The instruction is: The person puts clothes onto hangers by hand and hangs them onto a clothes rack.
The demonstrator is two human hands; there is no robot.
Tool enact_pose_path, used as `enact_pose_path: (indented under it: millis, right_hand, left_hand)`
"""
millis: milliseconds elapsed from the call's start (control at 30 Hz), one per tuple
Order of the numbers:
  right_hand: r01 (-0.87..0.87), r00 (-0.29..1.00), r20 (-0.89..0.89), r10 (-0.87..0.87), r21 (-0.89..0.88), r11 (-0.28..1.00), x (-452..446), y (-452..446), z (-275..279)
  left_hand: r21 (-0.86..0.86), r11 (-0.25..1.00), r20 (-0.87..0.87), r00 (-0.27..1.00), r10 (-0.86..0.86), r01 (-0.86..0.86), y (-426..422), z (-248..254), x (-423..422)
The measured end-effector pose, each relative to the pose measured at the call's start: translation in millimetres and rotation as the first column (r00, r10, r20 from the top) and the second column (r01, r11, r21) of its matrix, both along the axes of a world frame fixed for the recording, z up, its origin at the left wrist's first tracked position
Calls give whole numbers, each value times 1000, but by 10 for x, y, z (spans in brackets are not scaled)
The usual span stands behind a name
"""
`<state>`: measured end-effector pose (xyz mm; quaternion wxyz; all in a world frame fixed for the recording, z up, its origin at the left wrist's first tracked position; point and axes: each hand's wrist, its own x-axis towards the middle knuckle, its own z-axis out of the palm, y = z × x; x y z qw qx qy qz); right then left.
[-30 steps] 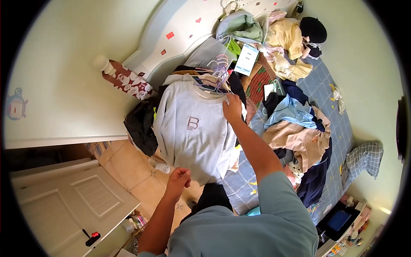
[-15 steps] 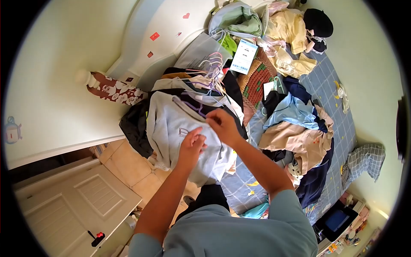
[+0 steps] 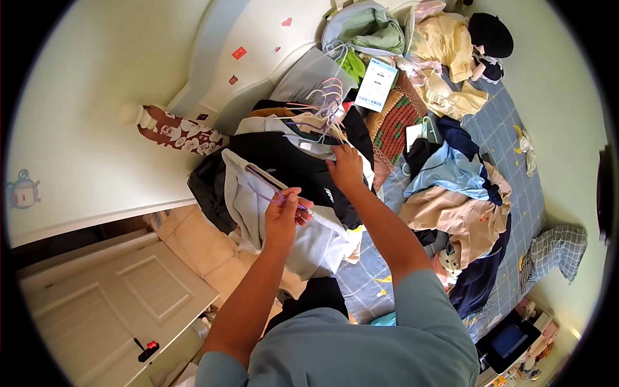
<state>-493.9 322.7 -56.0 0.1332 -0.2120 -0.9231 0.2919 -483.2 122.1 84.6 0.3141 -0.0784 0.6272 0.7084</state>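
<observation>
My left hand is closed on a purple hanger, which sits in the neck of a light grey sweatshirt. The sweatshirt is folded over, low on the pile. A black garment lies uncovered just beyond it. My right hand touches the upper edge of the pile, near the collars; its fingertips are bent down, and what they grip is hard to make out. Several hangers in pink, white and purple stick up from the stacked clothes behind my right hand.
A blue checked bed holds a beige garment, a light blue garment and yellow clothes. Behind the pile is a white headboard. An open white door stands at the lower left, beside the tiled floor.
The sweatshirt has come away from the top of the pile toward me, uncovering the black garment. My left hand has taken hold of the purple hanger; my right hand has moved off it to the collars.
</observation>
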Motion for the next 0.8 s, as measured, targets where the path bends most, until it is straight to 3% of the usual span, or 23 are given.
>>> enact_pose_path:
  millis: [67, 167, 267, 333, 400, 500, 600, 633, 733, 800]
  right_hand:
    - [-1, 999, 35, -2, 80, 997, -76, 13, -111]
    - [-18, 997, -80, 16, -16, 1000, -102, 74, -109]
    - [-166, 978, -196, 68, -542, 824, -14, 73, 402]
    - [-193, 980, -167, 103, -724, 662, 134, -16, 634]
    - [-255, 965, -176, 194, -803, 539, 265, -133, 858]
    - [-369, 925, -240, 294, -749, 549, 377, -234, 973]
    - [-500, 858, -348, 378, -733, 460, 383, -239, 1058]
    - [-439, 872, -302, 387, -831, 342, 348, -190, 901]
    - [-132, 967, -253, -20, -570, 811, 56, -44, 345]
    - [56, 957, -272, -97, -155, 986, -76, 157, 81]
  left_hand:
    - [-3, 1000, 6, 1000, -10, 10, 8, -43, -10]
    - [31, 999, 23, 1000, 12, -12, 47, -45, -35]
    - [60, 997, 31, 999, 37, -39, 90, -136, -79]
    - [91, 993, 72, 995, 64, -70, 171, -116, -122]
    - [133, 987, 107, 991, 82, -96, 212, -128, -143]
    - [163, 977, 136, 984, 119, -141, 236, -173, -163]
    - [126, 982, 124, 984, 124, -140, 132, -256, -165]
    - [102, 983, 124, 982, 141, -154, 123, -234, -151]
    - [57, 984, 123, 979, 161, -169, 114, -93, -128]
    - [60, 988, 125, 983, 135, -143, 94, -30, -102]
